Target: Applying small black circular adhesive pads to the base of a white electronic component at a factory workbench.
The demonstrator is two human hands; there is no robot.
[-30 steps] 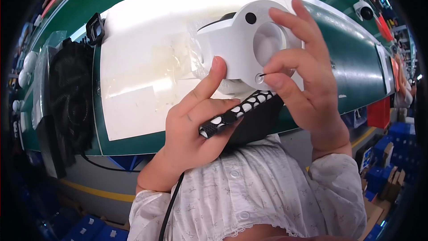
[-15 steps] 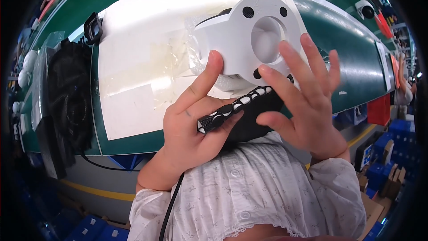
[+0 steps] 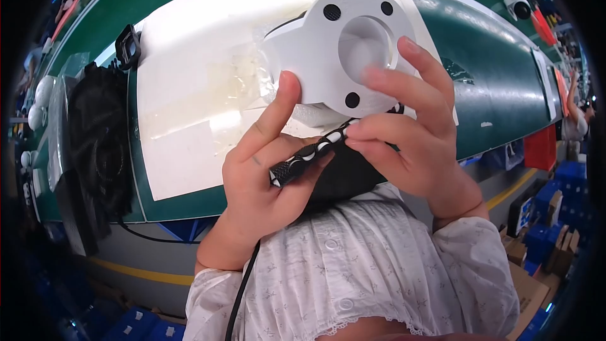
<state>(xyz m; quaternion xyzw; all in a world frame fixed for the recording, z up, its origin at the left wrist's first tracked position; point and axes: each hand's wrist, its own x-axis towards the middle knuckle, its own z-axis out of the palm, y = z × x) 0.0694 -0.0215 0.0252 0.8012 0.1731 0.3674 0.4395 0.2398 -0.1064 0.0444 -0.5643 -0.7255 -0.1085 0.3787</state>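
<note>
My left hand point(image 3: 268, 164) grips a bent black sheet point(image 3: 350, 173) between thumb and fingers. Along its folded upper edge runs a row of round black pads with white showing around them. The left index finger points up, against the side of a white plastic housing point(image 3: 309, 66). At the sheet's edge, the thumb and index finger of my right hand point(image 3: 416, 126) pinch together; any pad between them is too small to make out. The right hand's other fingers spread over the housing's round recess point(image 3: 365, 41). Three round black pads point(image 3: 332, 12) sit on the housing's flat face.
Beneath the housing, a large white board point(image 3: 183, 101) with clear tape lies on the green bench point(image 3: 492, 82). To the left are a black bag point(image 3: 98, 139) and a black frame-like part point(image 3: 128, 47). A white camera point(image 3: 517, 6) stands far right, with blue bins point(image 3: 546, 221) below.
My right hand has come down and left from over the housing, its thumb and index finger closing at the sheet's edge. The housing and left hand have shifted slightly left.
</note>
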